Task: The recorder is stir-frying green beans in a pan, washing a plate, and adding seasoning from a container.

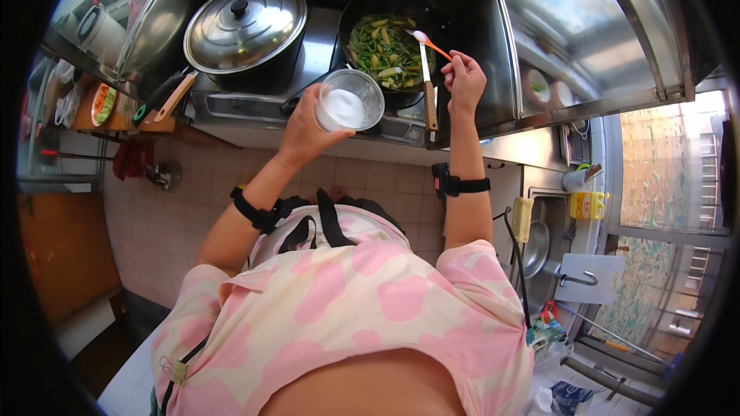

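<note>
A clear round tub of white granules (pixel 345 108) is gripped in my left hand (pixel 309 127), in front of the stove. Between the fingers of my right hand (pixel 465 82) is a small orange spoon (pixel 436 48) with white granules in its bowl, above the right side of a dark wok (pixel 347 17). Chopped green vegetables with paler pieces (pixel 381 49) lie in the wok. A metal spatula with a wooden handle (pixel 430 105) leans over the wok's rim, just left of my right hand.
A dark pan under a domed steel lid (pixel 245 26) stands on the left burner. Steel panels (pixel 503 52) enclose the stove's back and sides. To the right are a sink (pixel 535 237) and a yellow jug (pixel 587 205). A plate of cut vegetables (pixel 104 105) sits at the left.
</note>
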`<state>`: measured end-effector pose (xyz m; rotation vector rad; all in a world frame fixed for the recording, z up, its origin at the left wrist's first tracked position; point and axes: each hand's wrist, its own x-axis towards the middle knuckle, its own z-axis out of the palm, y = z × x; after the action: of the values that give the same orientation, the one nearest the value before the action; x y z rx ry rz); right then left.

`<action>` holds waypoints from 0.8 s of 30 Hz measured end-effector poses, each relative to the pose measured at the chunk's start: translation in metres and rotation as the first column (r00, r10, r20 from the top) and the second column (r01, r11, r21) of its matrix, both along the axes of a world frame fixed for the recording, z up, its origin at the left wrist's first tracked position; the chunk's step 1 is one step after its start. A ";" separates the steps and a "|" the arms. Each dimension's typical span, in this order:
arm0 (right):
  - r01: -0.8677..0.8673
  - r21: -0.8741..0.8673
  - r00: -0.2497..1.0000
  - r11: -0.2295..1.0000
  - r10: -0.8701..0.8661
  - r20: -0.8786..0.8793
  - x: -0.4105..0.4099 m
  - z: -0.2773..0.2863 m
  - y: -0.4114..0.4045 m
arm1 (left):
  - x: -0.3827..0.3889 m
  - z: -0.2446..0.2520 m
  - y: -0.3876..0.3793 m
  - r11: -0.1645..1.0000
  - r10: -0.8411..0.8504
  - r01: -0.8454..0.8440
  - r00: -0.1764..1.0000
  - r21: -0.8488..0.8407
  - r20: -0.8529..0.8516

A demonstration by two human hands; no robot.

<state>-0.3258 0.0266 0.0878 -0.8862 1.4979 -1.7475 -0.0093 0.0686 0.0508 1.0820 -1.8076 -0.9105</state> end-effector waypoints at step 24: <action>0.046 0.025 0.999 0.999 -0.045 -0.026 0.000 -0.026 -0.021 | 0.008 -0.006 0.002 1.000 -0.010 0.010 1.000 0.005 -0.024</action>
<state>-0.3262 0.0053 0.0619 -0.8707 1.5649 -1.7518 -0.0011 0.0703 0.0451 1.0618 -1.7929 -0.9313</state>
